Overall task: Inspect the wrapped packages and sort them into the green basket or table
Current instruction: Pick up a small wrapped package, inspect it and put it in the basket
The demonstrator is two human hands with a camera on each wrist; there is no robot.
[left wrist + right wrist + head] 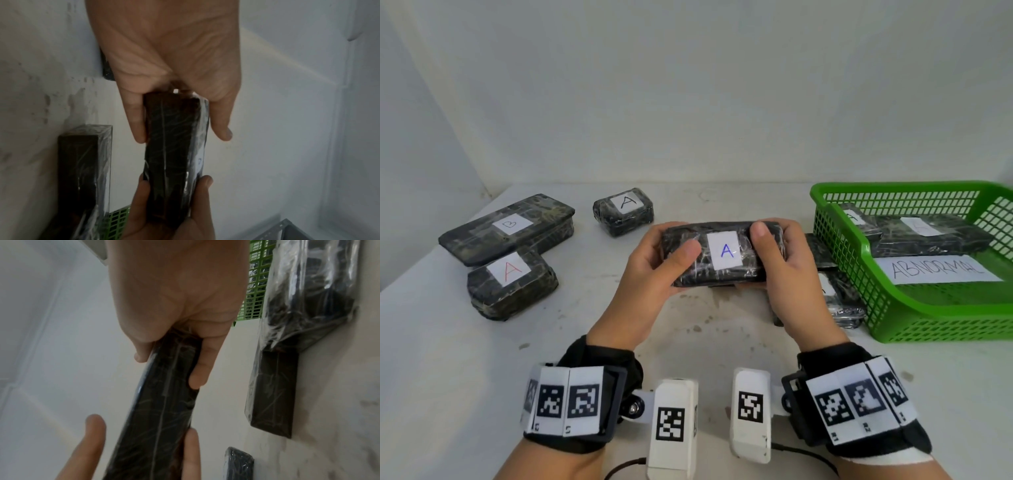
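Note:
A dark wrapped package (722, 253) with a white label bearing a blue "A" is held above the middle of the table, label up. My left hand (667, 263) grips its left end, thumb on top and fingers beneath. My right hand (774, 253) grips its right end the same way. In the left wrist view the package (170, 154) runs away from my left hand (183, 136); in the right wrist view the package (160, 410) sits in my right hand (167, 369). The green basket (928, 323) stands at the right, holding two wrapped packages (928, 236) and a paper reading "ABNORMAL" (938, 269).
On the table's left lie a long package marked "B" (510, 226), a package with a red "A" (512, 281) and a small one with a black "A" (624, 210). More wrapped packages (839, 294) lie against the basket's left wall. A wall backs the table.

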